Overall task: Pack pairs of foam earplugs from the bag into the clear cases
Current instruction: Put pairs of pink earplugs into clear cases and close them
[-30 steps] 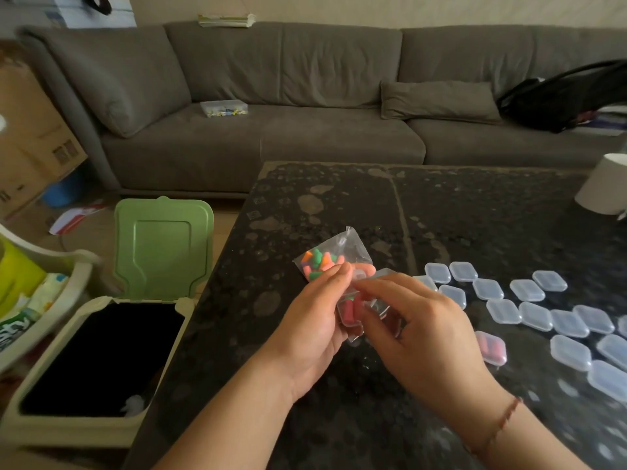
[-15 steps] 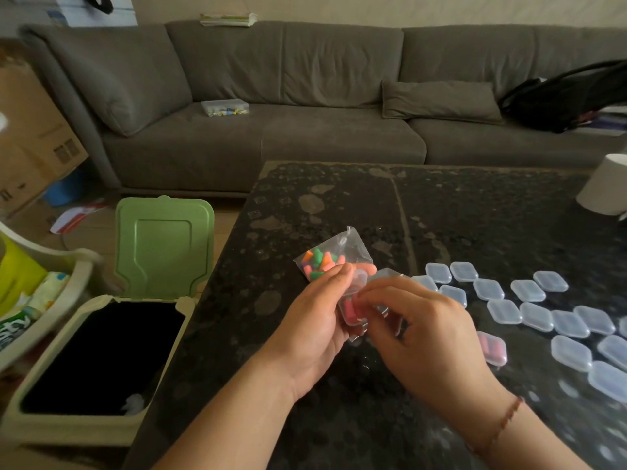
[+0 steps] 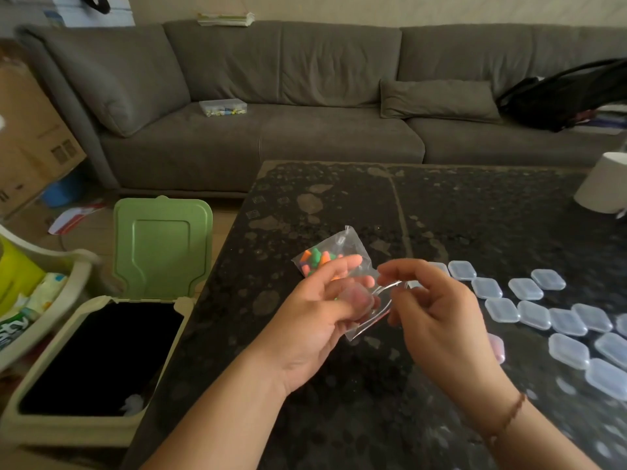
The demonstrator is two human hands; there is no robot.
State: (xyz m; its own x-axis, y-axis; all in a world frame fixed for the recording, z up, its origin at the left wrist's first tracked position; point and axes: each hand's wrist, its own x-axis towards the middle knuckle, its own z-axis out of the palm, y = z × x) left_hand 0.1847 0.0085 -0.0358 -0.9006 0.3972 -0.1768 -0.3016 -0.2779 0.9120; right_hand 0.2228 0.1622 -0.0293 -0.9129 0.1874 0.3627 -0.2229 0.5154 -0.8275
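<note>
The left hand [image 3: 314, 320] is raised over the dark table [image 3: 475, 212], palm turned inward, and its fingers [image 3: 342, 266] and thumb curl round a small clear case [image 3: 356, 296] with something pinkish inside; the case is blurred, so whether its lid is closed cannot be told. Just beyond those fingertips, and partly behind them, is the clear bag [image 3: 336, 254], with orange, green and pink earplugs [image 3: 315, 258] bunched at its far end. The near, open end of the bag hangs down between the two hands.

The right hand [image 3: 437, 320] is just to the right of the left one, fingers curled, with thumb and forefinger pinching the thin plastic edge of the bag's mouth beside the case.

To the right of the right hand's knuckles, a scatter of clear cases [image 3: 534, 315] lies on the table, lids shut, most of them looking empty. One case with pink inside [image 3: 497, 347] peeks out just behind the right wrist.

To the left of the left forearm, off the table edge, an open bin [image 3: 101, 357] stands with its green lid [image 3: 163, 245] raised.
</note>
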